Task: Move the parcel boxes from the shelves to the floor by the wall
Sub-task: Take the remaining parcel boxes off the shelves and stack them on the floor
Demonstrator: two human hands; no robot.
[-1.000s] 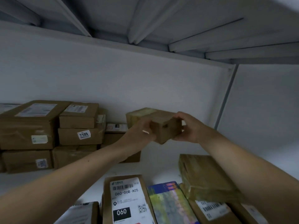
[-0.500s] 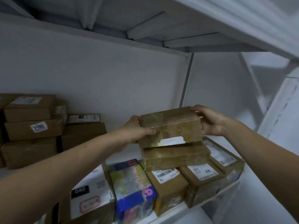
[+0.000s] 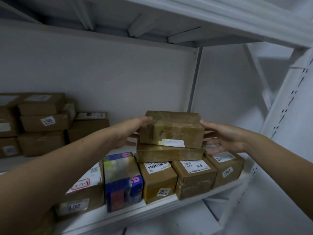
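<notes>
Taped parcel box lay on a flatter taped box atop the front row on the shelf, its long axis running left to right between the hands. Left hand touched its left end and right hand flanked its right end, equally near. Both sets of fingers were straight and spread, clamping nothing.
</notes>
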